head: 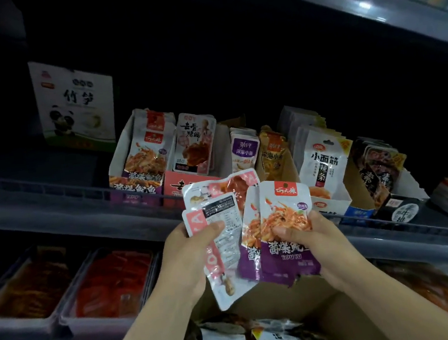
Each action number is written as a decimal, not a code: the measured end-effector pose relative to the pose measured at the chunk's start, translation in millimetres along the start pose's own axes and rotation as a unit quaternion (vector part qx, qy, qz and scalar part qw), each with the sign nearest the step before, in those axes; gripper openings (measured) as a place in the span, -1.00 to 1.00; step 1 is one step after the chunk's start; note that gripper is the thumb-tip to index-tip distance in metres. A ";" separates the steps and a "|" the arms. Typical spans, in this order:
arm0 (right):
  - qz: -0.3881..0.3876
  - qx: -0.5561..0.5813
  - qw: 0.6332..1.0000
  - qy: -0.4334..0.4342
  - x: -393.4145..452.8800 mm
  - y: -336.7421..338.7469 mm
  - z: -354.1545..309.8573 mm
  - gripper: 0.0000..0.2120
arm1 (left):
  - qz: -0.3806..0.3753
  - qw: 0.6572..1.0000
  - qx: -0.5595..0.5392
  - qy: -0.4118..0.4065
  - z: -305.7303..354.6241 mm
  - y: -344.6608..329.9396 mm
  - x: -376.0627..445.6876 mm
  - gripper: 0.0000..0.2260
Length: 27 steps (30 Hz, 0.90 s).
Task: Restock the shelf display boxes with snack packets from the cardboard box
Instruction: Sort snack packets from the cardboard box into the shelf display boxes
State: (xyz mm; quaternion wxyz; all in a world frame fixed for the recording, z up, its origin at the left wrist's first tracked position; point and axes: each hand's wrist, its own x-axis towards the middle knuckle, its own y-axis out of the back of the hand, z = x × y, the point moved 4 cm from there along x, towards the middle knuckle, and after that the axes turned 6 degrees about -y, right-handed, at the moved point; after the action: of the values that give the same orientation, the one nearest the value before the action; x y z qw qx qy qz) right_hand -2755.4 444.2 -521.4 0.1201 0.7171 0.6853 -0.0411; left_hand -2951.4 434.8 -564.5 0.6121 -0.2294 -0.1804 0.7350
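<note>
Left hand (190, 249) pinches pink packets (219, 228), right hand (307, 237) pinches purple packets (281, 236) (over the carton (307, 302)); sort by flavour first, then slot each upright into the matching boxes (130, 168) above.

white-and-pink snack packets (219, 228) fan out upright and tilted just in front of the shelf edge, one showing its printed back label, and right beside them, overlapping, stand two purple-bottomed squid packets (280, 228) with orange shreds pictured on the front. up on the shelf the display boxes line up side by side: a purple display box (134, 192) packed with matching squid packets, a pink display box (179, 184) just beside it holding white-and-pink ones leaning back. below, the open cardboard box (338, 318) shows brown walls and a jumble of packets lying flat inside.
</note>
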 end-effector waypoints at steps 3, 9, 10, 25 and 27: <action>-0.038 0.032 0.999 0.000 -1.3 -7.3 2.5 -0.71 | 0.034 0.999 0.007 -0.019 2.4 7.4 2.8 -0.86; -0.117 0.080 0.989 -0.034 3.3 -27.2 -4.4 -0.67 | 0.053 0.998 -0.017 -0.026 6.4 11.6 2.3 -0.84; -0.131 0.081 0.987 -0.035 3.2 -30.4 -5.9 -0.66 | 0.057 0.998 -0.024 -0.026 6.6 12.9 2.8 -0.84; -0.141 0.045 0.988 -0.042 6.3 -58.2 -1.4 -0.55 | 0.010 0.999 -0.043 0.004 4.0 7.9 3.6 -0.75; -0.148 0.016 0.988 -0.047 5.8 -59.0 -1.8 -0.46 | 0.005 0.999 -0.041 0.002 4.3 6.9 3.7 -0.68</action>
State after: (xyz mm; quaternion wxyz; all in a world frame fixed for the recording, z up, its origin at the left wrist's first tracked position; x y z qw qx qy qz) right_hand -2813.7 452.1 -527.9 0.1333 0.6072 0.7766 -0.1023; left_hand -2959.9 437.2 -565.1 0.5989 -0.2565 -0.2077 0.7297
